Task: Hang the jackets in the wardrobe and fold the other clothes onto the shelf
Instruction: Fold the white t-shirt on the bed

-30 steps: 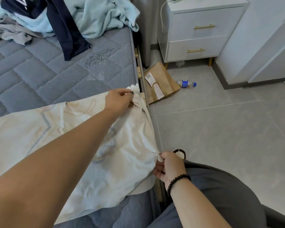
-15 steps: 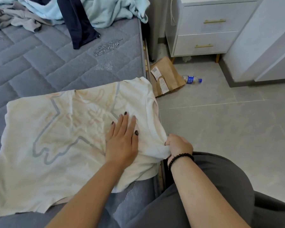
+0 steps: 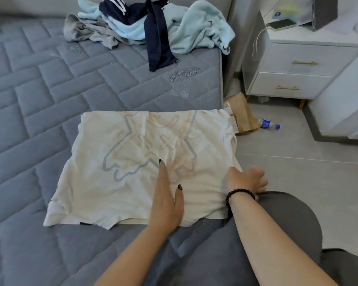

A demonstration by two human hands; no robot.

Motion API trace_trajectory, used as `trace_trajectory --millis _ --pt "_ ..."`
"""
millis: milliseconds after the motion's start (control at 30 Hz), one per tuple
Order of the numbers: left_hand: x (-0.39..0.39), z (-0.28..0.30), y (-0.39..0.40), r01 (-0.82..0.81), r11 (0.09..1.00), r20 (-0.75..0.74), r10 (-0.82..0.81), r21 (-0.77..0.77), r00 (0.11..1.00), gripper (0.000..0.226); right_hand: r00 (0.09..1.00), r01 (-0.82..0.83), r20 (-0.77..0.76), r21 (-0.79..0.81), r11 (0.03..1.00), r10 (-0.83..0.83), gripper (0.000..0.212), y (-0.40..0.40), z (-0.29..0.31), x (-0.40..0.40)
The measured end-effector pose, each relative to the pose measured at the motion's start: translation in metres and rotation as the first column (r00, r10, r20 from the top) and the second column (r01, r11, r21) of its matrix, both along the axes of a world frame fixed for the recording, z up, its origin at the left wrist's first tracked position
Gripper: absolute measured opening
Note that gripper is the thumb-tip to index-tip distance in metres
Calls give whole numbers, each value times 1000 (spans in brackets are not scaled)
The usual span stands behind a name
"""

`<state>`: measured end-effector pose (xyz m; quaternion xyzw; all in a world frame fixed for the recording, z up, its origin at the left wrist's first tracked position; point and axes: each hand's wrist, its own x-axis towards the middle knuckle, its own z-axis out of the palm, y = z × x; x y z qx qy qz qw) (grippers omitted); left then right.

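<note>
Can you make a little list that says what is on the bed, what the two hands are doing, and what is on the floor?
On the bed: a cream T-shirt spread flat; a heap of clothes at the far end
Left hand: flat on the T-shirt, fingers straight
Right hand: at the T-shirt's right edge, fingers loose, blurred
Floor: a paper bag and a plastic bottle
Beside the bed: a white nightstand with a phone on top

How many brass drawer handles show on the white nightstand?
2. The upper brass handle sits on the top drawer of the white nightstand right of the bed; the lower brass handle on the drawer beneath. None appears hidden.
</note>
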<state>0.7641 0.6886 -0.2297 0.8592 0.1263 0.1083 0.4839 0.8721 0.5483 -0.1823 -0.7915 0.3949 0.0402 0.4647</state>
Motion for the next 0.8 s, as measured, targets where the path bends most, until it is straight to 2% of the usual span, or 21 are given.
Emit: trace_trajectory --millis 67,100,167,200,233,267,333,400,467,533,600,800 --pt "-14 7 10 -88 993 17 90 -82 996 75 957 -210 160 -190 959 241 71 30 6 -11" --pt "-19 10 19 -148 984 25 151 -97 988 73 899 -344 167 -309 887 406 75 44 5 -16" --pt "-27 15 45 -305 947 53 311 -101 949 67 725 -593 9 -500 631 688 77 69 -1 -29" --pt "-30 16 62 -393 916 61 398 -86 915 62 641 -677 -105 -543 496 760 76 78 -7 -34" --pt "-33 18 81 -472 880 56 475 -58 878 58 575 -738 -207 -549 392 792 74 85 -13 -39" --pt "-36 18 101 -532 847 31 532 -15 846 54 532 -779 -284 -535 328 798 72 91 -18 -42" --pt "-41 15 142 -577 811 -80 584 96 808 50 468 -824 -359 -508 252 807 68 97 -23 -44" --pt "-47 8 170 -519 814 -177 568 259 803 51 343 -841 -387 -532 97 856 63 99 -27 -41" --pt "-52 1 182 -409 813 -199 519 414 831 54 169 -837 -403 -540 -85 899 61 101 -32 -40" --pt "-53 -5 182 -356 804 -227 504 477 834 58 39 -837 -442 -505 -213 896 64 106 -38 -42" --pt "-49 -7 179 -352 777 -244 532 522 811 61 15 -849 -477 -471 -241 879 67 112 -46 -44" --pt "-22 0 205 -370 705 -260 614 605 745 65 46 -861 -428 -475 -181 903 66 119 -55 -37"
